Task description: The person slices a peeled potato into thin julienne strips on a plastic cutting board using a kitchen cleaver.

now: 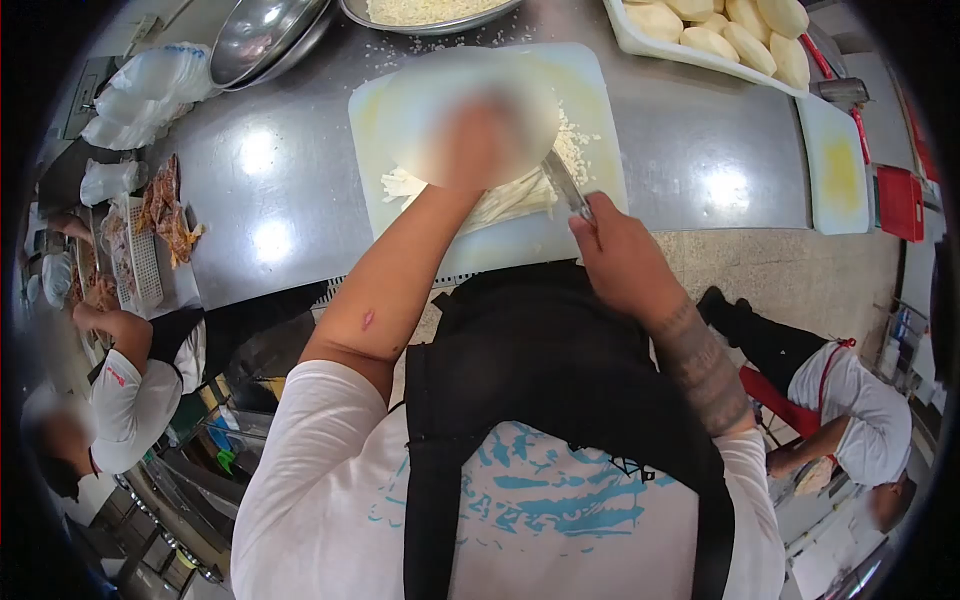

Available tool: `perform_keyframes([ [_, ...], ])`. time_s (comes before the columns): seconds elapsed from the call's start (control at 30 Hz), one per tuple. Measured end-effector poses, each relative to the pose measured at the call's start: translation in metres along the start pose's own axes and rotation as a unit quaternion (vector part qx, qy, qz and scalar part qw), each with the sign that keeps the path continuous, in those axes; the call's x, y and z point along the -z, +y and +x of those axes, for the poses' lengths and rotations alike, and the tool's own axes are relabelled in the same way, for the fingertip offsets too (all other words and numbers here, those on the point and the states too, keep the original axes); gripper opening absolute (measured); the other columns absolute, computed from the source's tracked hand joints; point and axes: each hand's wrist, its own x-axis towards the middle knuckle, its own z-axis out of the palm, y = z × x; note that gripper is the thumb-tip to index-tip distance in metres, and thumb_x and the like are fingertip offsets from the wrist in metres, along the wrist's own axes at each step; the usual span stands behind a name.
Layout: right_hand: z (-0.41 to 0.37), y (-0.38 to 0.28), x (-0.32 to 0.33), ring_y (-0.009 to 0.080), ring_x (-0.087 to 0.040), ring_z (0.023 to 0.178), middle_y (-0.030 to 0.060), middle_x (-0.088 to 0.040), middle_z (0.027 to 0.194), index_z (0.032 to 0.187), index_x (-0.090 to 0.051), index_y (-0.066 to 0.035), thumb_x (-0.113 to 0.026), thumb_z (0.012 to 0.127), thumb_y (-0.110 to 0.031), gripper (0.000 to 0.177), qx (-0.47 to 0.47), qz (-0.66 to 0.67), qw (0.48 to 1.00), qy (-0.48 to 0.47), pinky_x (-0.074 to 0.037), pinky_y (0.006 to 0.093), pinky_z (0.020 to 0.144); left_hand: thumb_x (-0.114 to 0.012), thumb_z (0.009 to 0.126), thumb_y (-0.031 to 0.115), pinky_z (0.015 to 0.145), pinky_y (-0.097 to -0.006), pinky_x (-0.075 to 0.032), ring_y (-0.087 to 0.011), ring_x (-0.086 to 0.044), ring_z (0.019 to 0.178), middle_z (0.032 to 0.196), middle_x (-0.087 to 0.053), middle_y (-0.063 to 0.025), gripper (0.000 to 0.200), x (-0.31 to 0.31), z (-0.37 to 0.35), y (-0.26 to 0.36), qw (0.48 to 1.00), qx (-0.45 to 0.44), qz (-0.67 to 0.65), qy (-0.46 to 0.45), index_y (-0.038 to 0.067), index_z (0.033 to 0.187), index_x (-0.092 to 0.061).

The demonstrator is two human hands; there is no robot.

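My right hand point(622, 258) is closed round the handle of a knife point(566, 183), whose blade points up and left over the cutting board point(372, 120). My left hand point(480, 135) is over the middle of the board, but a blurred patch covers it, so its fingers cannot be made out. Below it lie pale cut strips point(508, 203), probably potato, close to the knife blade. Small pale diced pieces point(574, 150) are scattered on the board to the right of the blur.
A white tub point(640, 42) of peeled potatoes point(745, 40) stands at the back right, near another cutting board point(838, 165). Behind my board are a bowl of pale small pieces point(430, 10) and metal bowls point(262, 40). Meat point(165, 210) lies at left. Co-workers stand on both sides.
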Motion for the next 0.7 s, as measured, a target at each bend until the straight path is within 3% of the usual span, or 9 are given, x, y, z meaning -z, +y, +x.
perform_keyframes([
  [0.3, 0.036, 0.033, -0.027, 0.0520, -0.069, 0.090, 0.0295, -0.072, 0.090, 0.115, -0.052, 0.000, -0.053, 0.111, -0.031, 0.032, -0.001, 0.005, 1.000, 0.003, -0.053, 0.0611, 0.079, -0.053, 0.097, 0.013, 0.093, -0.0483, -0.054, -0.0393, -0.066, 0.103, 0.117, -0.072, -0.0183, 0.031, -0.002, 0.001, 0.001, 1.000, 0.012, -0.003, -0.006, 0.002, 0.121, -0.070],
  [0.37, 0.035, 0.038, -0.015, 0.0519, -0.070, 0.090, 0.0293, -0.073, 0.090, 0.116, -0.052, 0.000, -0.052, 0.111, -0.032, 0.032, -0.004, 0.012, 1.000, 0.003, -0.054, 0.0609, 0.079, -0.057, 0.097, 0.013, 0.094, -0.0481, -0.052, -0.0410, -0.064, 0.104, 0.113, -0.070, -0.0178, 0.027, -0.008, 0.003, 0.000, 0.996, 0.029, -0.047, 0.073, 0.003, 0.119, -0.070],
  [0.4, 0.033, 0.041, -0.010, 0.0517, -0.070, 0.090, 0.0290, -0.073, 0.090, 0.116, -0.052, -0.001, -0.052, 0.111, -0.032, 0.031, 0.000, -0.002, 1.000, 0.002, -0.054, 0.0606, 0.079, -0.057, 0.097, 0.013, 0.094, -0.0481, -0.052, -0.0410, -0.064, 0.104, 0.113, -0.070, -0.0178, 0.027, -0.005, -0.001, 0.001, 0.996, 0.031, -0.048, 0.068, 0.003, 0.119, -0.070],
  [0.47, 0.030, 0.044, -0.004, 0.0516, -0.070, 0.090, 0.0287, -0.073, 0.090, 0.116, -0.052, -0.002, -0.052, 0.111, -0.033, 0.031, 0.007, -0.015, 1.000, -0.003, -0.054, 0.0603, 0.079, -0.066, 0.093, 0.010, 0.094, -0.0493, -0.049, -0.0394, -0.062, 0.105, 0.108, -0.068, -0.0151, 0.025, 0.004, -0.003, -0.002, 0.964, -0.028, -0.156, 0.215, 0.006, 0.117, -0.071],
  [0.5, 0.029, 0.044, -0.003, 0.0513, -0.070, 0.090, 0.0284, -0.073, 0.090, 0.116, -0.052, -0.002, -0.051, 0.111, -0.033, 0.031, 0.002, -0.030, 1.000, -0.004, -0.054, 0.0600, 0.079, -0.066, 0.093, 0.010, 0.094, -0.0493, -0.049, -0.0394, -0.062, 0.105, 0.108, -0.068, -0.0151, 0.025, 0.015, -0.008, 0.002, 0.964, -0.025, -0.154, 0.215, 0.006, 0.117, -0.071],
  [0.57, 0.028, 0.045, -0.003, 0.0510, -0.070, 0.089, 0.0281, -0.073, 0.090, 0.117, -0.052, -0.002, -0.051, 0.111, -0.033, 0.031, -0.002, -0.044, 0.999, -0.009, -0.054, 0.0598, 0.079, -0.072, 0.087, 0.007, 0.094, -0.0497, -0.047, -0.0364, -0.060, 0.103, 0.107, -0.065, -0.0116, 0.025, 0.041, -0.035, 0.017, 0.971, -0.114, -0.068, 0.200, 0.008, 0.113, -0.073],
  [0.63, 0.031, 0.046, -0.003, 0.0512, -0.070, 0.089, 0.0286, -0.073, 0.090, 0.117, -0.052, -0.002, -0.051, 0.111, -0.033, 0.032, 0.003, -0.022, 1.000, -0.018, -0.055, 0.0598, 0.079, -0.073, 0.083, 0.008, 0.094, -0.0480, -0.046, -0.0337, -0.059, 0.103, 0.109, -0.063, -0.0082, 0.021, 0.042, -0.063, 0.030, 0.978, -0.161, -0.051, 0.118, 0.011, 0.103, -0.076],
  [0.7, 0.032, 0.053, -0.005, 0.0515, -0.070, 0.090, 0.0293, -0.072, 0.090, 0.118, -0.052, -0.001, -0.052, 0.111, -0.033, 0.032, 0.018, -0.016, 1.000, -0.016, -0.055, 0.0600, 0.080, -0.073, 0.082, 0.008, 0.097, -0.0461, -0.046, -0.0316, -0.061, 0.109, 0.112, -0.066, -0.0067, 0.028, 0.034, -0.088, 0.040, 0.974, -0.213, -0.046, 0.056, 0.015, 0.109, -0.077],
])
